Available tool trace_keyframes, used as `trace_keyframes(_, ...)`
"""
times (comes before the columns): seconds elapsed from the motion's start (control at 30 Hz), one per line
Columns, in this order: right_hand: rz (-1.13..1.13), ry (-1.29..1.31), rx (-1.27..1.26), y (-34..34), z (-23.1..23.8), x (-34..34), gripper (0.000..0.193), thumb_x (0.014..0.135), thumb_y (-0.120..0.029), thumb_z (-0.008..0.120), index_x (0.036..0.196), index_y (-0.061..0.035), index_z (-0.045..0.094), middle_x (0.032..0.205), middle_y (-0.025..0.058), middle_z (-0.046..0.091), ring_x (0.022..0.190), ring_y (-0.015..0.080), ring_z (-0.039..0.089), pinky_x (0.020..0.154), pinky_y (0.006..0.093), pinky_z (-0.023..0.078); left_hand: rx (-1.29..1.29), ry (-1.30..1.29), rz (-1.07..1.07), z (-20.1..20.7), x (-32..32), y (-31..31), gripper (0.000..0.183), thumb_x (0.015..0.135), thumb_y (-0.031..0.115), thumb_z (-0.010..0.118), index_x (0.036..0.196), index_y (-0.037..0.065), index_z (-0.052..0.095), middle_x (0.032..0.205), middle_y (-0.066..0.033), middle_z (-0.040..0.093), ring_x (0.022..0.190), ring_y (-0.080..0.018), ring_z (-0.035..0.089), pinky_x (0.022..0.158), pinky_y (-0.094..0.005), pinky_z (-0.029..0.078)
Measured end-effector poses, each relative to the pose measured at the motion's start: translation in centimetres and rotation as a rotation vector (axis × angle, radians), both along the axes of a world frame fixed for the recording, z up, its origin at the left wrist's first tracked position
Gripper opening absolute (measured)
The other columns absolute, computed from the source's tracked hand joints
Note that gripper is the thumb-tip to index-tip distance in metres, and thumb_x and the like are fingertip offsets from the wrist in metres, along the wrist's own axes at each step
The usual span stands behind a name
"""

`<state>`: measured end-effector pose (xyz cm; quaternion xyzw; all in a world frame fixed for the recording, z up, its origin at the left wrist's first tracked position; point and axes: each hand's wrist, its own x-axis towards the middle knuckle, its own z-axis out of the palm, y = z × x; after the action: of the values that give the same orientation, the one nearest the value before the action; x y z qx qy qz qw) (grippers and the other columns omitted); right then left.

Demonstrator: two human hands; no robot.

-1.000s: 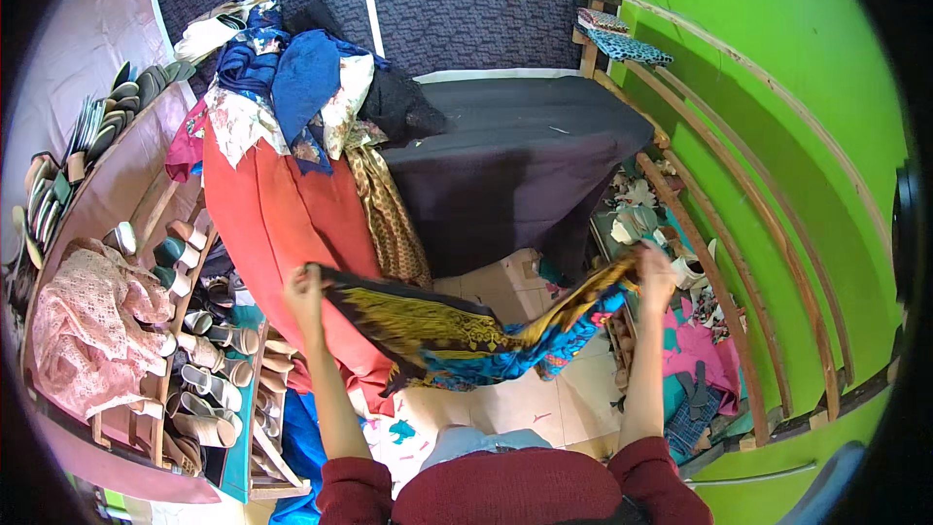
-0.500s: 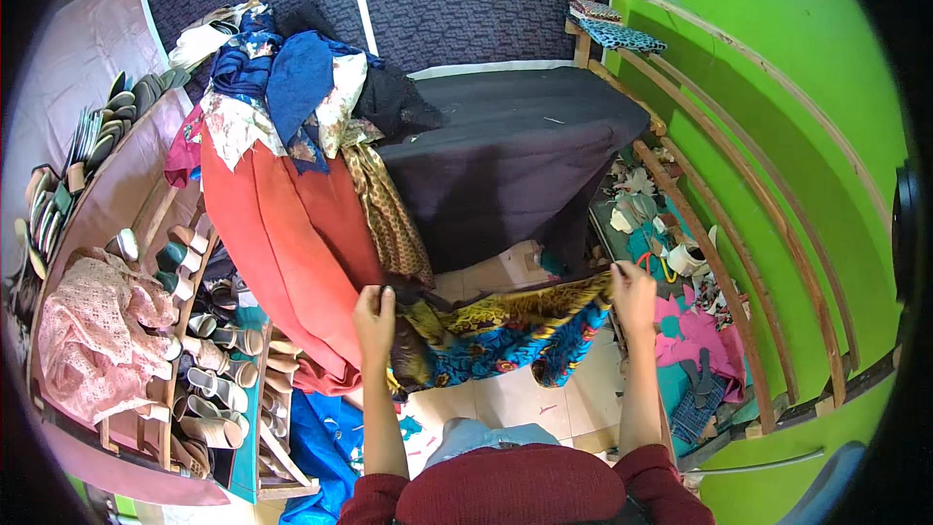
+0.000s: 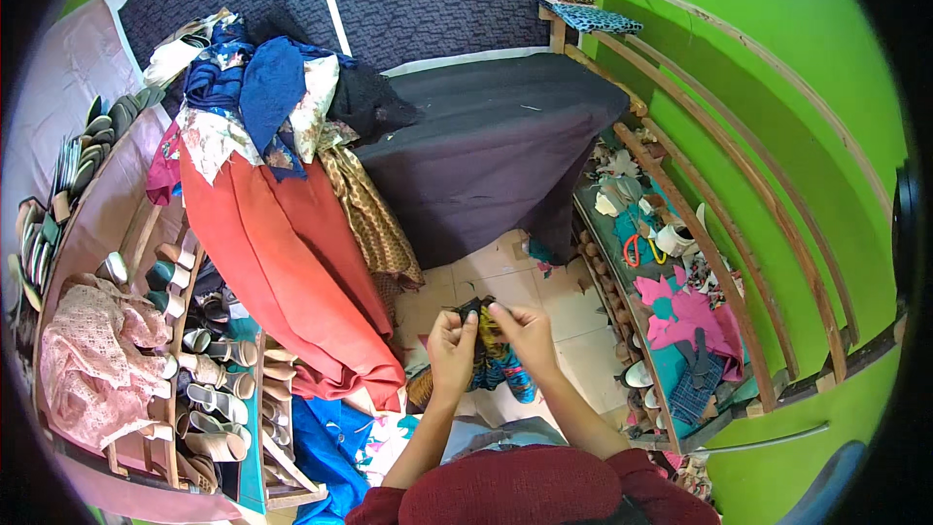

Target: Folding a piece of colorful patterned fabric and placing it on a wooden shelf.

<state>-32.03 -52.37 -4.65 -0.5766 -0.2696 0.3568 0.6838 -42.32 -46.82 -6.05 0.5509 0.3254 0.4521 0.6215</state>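
We hold the patterned black, yellow and blue cloth in front of our body, its folds hanging above the pale tiled floor. The left hand and right hand are close together, thumbs pinched against fingers with no clear gap, gripping its upper edge; probably this gathers the width and lets the rest hang free. The long red fabric drapes off the black cloth-covered surface, perhaps because it is too long to lie flat. Sandals line the wooden rack, presumably to stay sorted. We can read no label or writing anywhere.
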Motion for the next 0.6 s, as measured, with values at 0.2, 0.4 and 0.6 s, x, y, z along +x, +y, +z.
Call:
trace_keyframes(0.2,0.16,-0.293,0.03,-1.2,0.1,-0.8,0.025,0.088,-0.016,0.055,0.101,0.0054,0.06,0.088,0.0067,0.058,0.08,0.011,0.054,0.069,0.0231,0.043,0.111,-0.037,-0.019,-0.2,0.5,-0.4,0.013,0.09,0.007,0.054,0.082,0.003,0.046,0.065,0.0032,0.051,0.059,-0.0006,0.045,0.049,-0.016,0.036)
trace_keyframes(0.4,0.283,-0.521,0.099,-2.4,1.6,-0.9,0.042,0.089,-0.017,0.052,0.122,0.007,0.045,0.1,0.0146,0.05,0.094,0.0218,0.05,0.082,0.0272,0.039,0.236,-0.035,-0.229,1.1,-0.2,1.0,0.012,0.085,0.002,0.058,0.09,0.002,0.047,0.076,0.0008,0.056,0.069,-0.0028,0.05,0.058,-0.0173,0.04)
trace_keyframes(0.6,0.407,-0.778,0.074,-3.0,4.3,1.7,0.041,0.086,-0.017,0.056,0.121,0.0029,0.049,0.103,0.0125,0.048,0.1,0.0221,0.047,0.088,0.03,0.037,0.047,-0.116,-0.412,0.7,-2.1,3.6,0.009,0.088,0.005,0.056,0.086,0.004,0.047,0.076,0.0008,0.056,0.069,-0.0041,0.051,0.062,-0.0171,0.041)
